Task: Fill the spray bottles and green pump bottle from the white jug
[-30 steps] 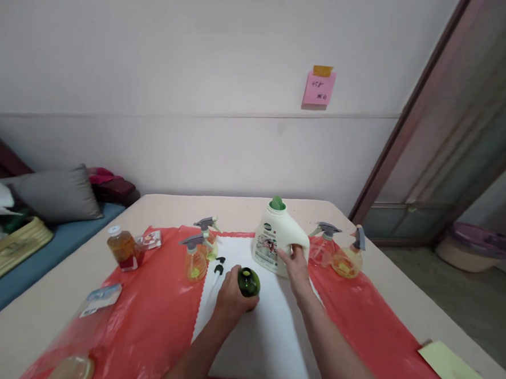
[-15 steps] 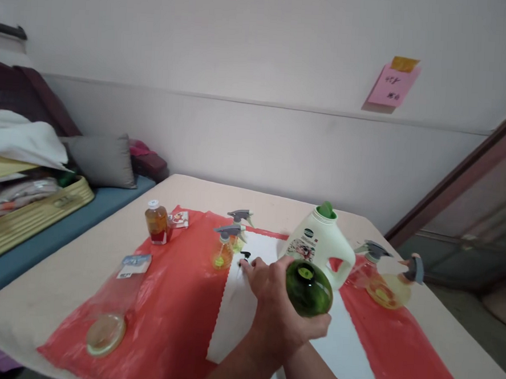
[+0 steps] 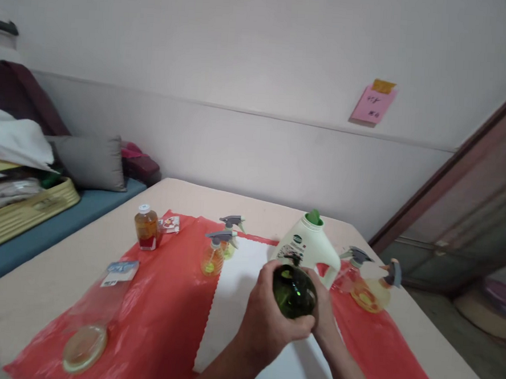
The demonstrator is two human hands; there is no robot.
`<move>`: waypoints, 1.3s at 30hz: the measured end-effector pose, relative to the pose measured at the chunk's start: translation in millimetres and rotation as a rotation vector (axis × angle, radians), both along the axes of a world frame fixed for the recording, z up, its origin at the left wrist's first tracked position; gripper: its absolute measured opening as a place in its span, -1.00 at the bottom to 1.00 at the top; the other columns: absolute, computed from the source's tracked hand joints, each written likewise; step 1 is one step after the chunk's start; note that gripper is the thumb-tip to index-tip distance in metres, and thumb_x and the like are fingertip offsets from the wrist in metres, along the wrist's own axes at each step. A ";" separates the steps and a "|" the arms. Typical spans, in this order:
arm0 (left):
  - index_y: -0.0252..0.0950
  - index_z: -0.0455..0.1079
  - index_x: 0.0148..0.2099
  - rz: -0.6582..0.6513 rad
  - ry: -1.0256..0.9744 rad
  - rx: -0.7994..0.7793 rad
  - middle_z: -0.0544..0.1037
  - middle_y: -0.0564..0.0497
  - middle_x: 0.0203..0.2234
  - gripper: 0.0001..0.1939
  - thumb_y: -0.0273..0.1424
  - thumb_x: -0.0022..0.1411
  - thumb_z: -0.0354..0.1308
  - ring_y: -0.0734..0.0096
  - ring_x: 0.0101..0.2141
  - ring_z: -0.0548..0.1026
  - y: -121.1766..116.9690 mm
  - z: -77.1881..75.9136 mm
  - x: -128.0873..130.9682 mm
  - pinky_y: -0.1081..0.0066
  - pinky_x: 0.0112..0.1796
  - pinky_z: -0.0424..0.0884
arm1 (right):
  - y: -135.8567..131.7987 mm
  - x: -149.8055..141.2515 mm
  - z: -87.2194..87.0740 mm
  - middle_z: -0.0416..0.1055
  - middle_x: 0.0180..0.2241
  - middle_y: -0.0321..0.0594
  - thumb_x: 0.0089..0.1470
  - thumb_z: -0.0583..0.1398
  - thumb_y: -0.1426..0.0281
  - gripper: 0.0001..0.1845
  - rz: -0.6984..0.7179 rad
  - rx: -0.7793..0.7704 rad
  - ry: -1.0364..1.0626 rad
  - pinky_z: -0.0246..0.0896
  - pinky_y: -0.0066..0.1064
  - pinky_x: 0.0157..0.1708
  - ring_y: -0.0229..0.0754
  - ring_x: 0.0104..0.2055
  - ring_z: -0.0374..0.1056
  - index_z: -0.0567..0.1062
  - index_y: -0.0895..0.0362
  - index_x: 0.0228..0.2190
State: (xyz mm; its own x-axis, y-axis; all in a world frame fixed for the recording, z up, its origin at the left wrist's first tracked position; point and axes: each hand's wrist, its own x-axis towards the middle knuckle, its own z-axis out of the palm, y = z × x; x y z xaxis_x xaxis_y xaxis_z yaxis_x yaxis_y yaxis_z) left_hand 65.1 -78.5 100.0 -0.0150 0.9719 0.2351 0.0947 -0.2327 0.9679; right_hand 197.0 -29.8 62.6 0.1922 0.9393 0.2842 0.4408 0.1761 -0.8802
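Head view: the left hand [image 3: 266, 317] is wrapped round the green bottle [image 3: 293, 293], held over the white sheet [image 3: 231, 302] in front of the jug [image 3: 316, 246]. The right hand [image 3: 323, 308] is at the bottle's right side, its fingers mostly hidden, so I cannot tell its grip.
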 end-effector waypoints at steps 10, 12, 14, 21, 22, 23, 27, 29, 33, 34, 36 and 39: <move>-0.22 0.19 0.16 -0.002 0.357 -0.075 0.41 -0.08 0.01 -0.25 -0.45 -0.14 0.25 0.14 0.04 0.38 4.4 -11.6 8.0 0.18 0.08 0.30 | -29.8 65.9 61.5 0.40 -0.42 -0.36 0.04 0.30 0.21 -0.75 -0.317 0.396 0.625 0.25 -0.44 -0.46 -0.31 -0.49 0.30 0.49 0.08 -0.26; -0.21 0.20 0.15 -0.022 0.440 -0.078 0.42 -0.08 -0.01 -0.27 -0.46 -0.14 0.22 0.13 0.05 0.37 6.0 -14.8 10.4 0.18 0.07 0.30 | -38.2 66.0 76.6 0.40 -0.39 -0.34 0.06 0.30 0.26 -0.75 -0.316 0.512 0.654 0.26 -0.44 -0.46 -0.32 -0.47 0.32 0.50 0.09 -0.22; -0.20 0.21 0.15 -0.040 0.496 -0.078 0.42 -0.07 -0.02 -0.29 -0.46 -0.12 0.20 0.13 0.04 0.37 5.9 -16.9 13.0 0.19 0.05 0.31 | -44.4 64.7 83.2 0.41 -0.40 -0.34 0.07 0.29 0.28 -0.76 -0.283 0.503 0.590 0.28 -0.43 -0.44 -0.31 -0.47 0.32 0.50 0.09 -0.20; -0.21 0.20 0.18 -0.044 0.578 -0.004 0.42 -0.10 0.03 -0.26 -0.47 -0.13 0.18 0.11 0.05 0.38 3.2 -32.0 17.1 0.18 0.07 0.31 | -50.3 51.2 68.3 0.37 -0.53 -0.38 0.12 0.26 0.21 -0.79 -0.138 0.316 0.319 0.30 -0.41 -0.45 -0.27 -0.49 0.34 0.49 0.07 -0.26; -0.20 0.20 0.18 -0.046 0.586 0.009 0.42 -0.10 0.03 -0.26 -0.47 -0.13 0.18 0.10 0.05 0.38 3.4 -33.9 16.9 0.17 0.08 0.31 | -50.6 50.2 67.0 0.37 -0.52 -0.38 0.12 0.25 0.22 -0.79 -0.122 0.315 0.308 0.30 -0.42 -0.44 -0.28 -0.49 0.34 0.49 0.06 -0.24; -0.20 0.20 0.18 -0.048 0.591 0.017 0.42 -0.10 0.03 -0.26 -0.47 -0.13 0.18 0.10 0.05 0.39 3.6 -35.1 16.6 0.17 0.08 0.32 | -51.0 49.9 66.3 0.37 -0.50 -0.38 0.13 0.25 0.22 -0.78 -0.110 0.316 0.305 0.30 -0.42 -0.44 -0.28 -0.48 0.34 0.48 0.05 -0.20; -0.18 0.21 0.16 -0.048 0.581 0.035 0.42 -0.09 0.04 -0.29 -0.46 -0.11 0.17 0.11 0.05 0.40 2.8 -33.1 15.0 0.14 0.07 0.35 | -52.1 53.7 65.2 0.39 -0.42 -0.37 0.13 0.25 0.23 -0.71 -0.108 0.323 0.305 0.31 -0.40 -0.40 -0.28 -0.45 0.33 0.47 0.02 -0.10; -0.18 0.21 0.16 -0.031 0.566 0.061 0.43 -0.09 0.03 -0.29 -0.47 -0.12 0.17 0.11 0.04 0.41 1.7 -30.2 14.9 0.13 0.06 0.36 | -51.5 55.1 63.2 0.42 -0.36 -0.34 0.13 0.25 0.23 -0.71 -0.071 0.294 0.271 0.31 -0.38 -0.35 -0.26 -0.40 0.34 0.47 0.01 -0.10; -0.18 0.21 0.12 -0.006 0.529 0.115 0.47 -0.08 -0.03 -0.30 -0.50 -0.16 0.17 0.08 0.01 0.44 0.8 -27.8 15.5 0.11 0.02 0.40 | -47.8 50.6 55.4 0.50 -0.18 -0.25 0.09 0.28 0.22 -0.65 0.123 0.153 0.165 0.33 -0.30 -0.17 -0.14 -0.19 0.41 0.51 -0.01 -0.07; -0.17 0.21 0.11 -0.003 0.520 0.128 0.48 -0.08 -0.04 -0.30 -0.50 -0.16 0.18 0.08 0.00 0.44 1.0 -28.0 15.4 0.10 0.01 0.41 | -46.7 48.4 53.4 0.51 -0.16 -0.24 0.07 0.29 0.22 -0.66 0.171 0.126 0.148 0.33 -0.28 -0.12 -0.11 -0.15 0.41 0.53 0.00 -0.09; -0.16 0.19 0.11 0.006 0.499 0.156 0.48 -0.07 -0.04 -0.28 -0.50 -0.17 0.19 0.08 0.00 0.44 1.4 -28.9 14.8 0.10 0.01 0.41 | -44.7 44.1 50.1 0.52 -0.16 -0.24 0.05 0.31 0.21 -0.68 0.245 0.090 0.130 0.31 -0.25 -0.06 -0.07 -0.10 0.41 0.56 0.00 -0.13; -0.17 0.14 0.16 0.021 0.476 0.180 0.47 -0.10 -0.01 -0.26 -0.49 -0.13 0.19 0.10 0.03 0.43 1.6 -29.4 13.0 0.11 0.03 0.40 | -42.5 39.7 47.7 0.54 -0.15 -0.24 0.01 0.33 0.20 -0.68 0.290 0.041 0.142 0.27 -0.21 0.02 -0.04 -0.05 0.40 0.58 0.01 -0.17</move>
